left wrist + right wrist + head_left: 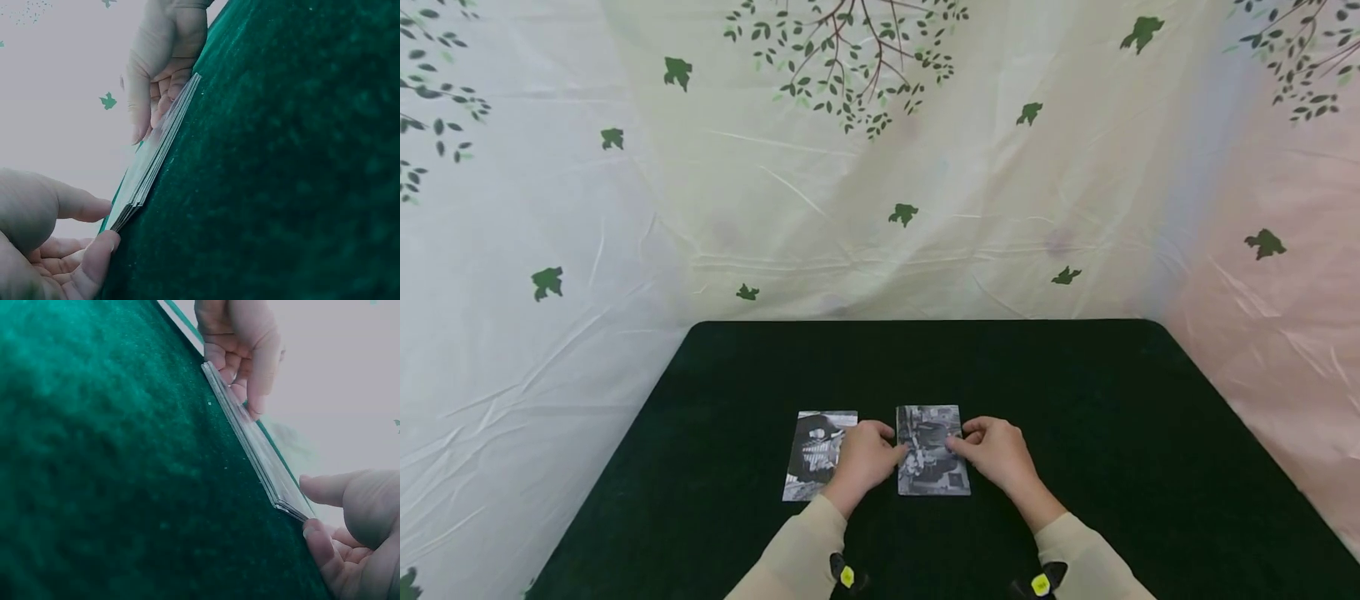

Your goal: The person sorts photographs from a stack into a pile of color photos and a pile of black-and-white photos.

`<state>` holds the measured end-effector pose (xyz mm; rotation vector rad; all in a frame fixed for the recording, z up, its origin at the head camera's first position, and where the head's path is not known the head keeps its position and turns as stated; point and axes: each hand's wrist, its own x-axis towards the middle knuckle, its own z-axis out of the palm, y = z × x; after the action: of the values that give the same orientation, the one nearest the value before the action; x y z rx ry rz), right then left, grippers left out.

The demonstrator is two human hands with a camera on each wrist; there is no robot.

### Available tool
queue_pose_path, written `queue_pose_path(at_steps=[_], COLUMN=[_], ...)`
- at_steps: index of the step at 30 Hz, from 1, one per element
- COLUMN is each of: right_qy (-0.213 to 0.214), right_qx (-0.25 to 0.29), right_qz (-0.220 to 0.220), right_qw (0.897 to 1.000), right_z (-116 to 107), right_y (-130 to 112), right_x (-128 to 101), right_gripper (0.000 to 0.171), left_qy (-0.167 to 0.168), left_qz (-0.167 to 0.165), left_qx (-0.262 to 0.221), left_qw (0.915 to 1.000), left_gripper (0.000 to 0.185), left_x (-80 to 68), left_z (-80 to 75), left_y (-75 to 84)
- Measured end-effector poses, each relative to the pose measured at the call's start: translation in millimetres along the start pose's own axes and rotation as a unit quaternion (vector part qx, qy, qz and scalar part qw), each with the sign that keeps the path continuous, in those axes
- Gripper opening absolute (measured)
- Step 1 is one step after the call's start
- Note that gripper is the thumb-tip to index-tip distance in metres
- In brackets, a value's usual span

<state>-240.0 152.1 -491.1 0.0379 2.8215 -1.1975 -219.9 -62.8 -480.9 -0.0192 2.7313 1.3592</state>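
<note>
A stack of black-and-white photos (pixel 931 454) lies on the dark green tablecloth (pixel 1075 400), near the front middle. My left hand (pixel 889 451) pinches the stack's left edge and my right hand (pixel 961 442) pinches its right edge, fingers curled. In the left wrist view the left hand (pixel 107 225) has its thumb above and a finger at the near corner of the stack (pixel 156 156). In the right wrist view the right hand (pixel 307 506) grips the stack (pixel 256 447) the same way. A single photo (pixel 817 454) lies flat just left of the left hand.
A pale sheet printed with green leaves and branches (pixel 880 167) hangs behind and beside the table. The table's far edge (pixel 925 322) meets the sheet. Both beige sleeves (pixel 805 550) come in from the front edge.
</note>
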Motion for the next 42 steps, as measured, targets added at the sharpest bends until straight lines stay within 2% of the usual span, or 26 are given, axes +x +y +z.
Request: queue_pose_path(at_steps=[7,20,27,42], right_qy=[-0.002,0.003,0.003,0.006], right_qx=[-0.031,-0.029,-0.031,-0.025], right_qz=[-0.007,-0.005,-0.004,0.0], right_qw=[0.999,1.0,1.0,1.0], right_z=[2.7,7.0,7.7,7.8], right_y=[-1.3,-4.0,-4.3,-4.0], right_x=[-3.0,-2.8,-3.3,-3.2], right_gripper=[0.048,0.045,0.045,0.046], left_qy=[0.015,0.005,0.018,0.01], left_qz=[0.022,0.022,0.039,0.018], left_qx=[0.03,0.03,0.034,0.024], left_qw=[0.9992,0.9993,0.9985,0.9995], left_gripper=[0.031,0.032,0.028,0.027], left_x=[-0.9,-1.8,-1.9,-2.8], left_z=[4.1,-1.9,-0.2,-1.2], left_y=[-0.1,-1.0,-2.7,-1.8])
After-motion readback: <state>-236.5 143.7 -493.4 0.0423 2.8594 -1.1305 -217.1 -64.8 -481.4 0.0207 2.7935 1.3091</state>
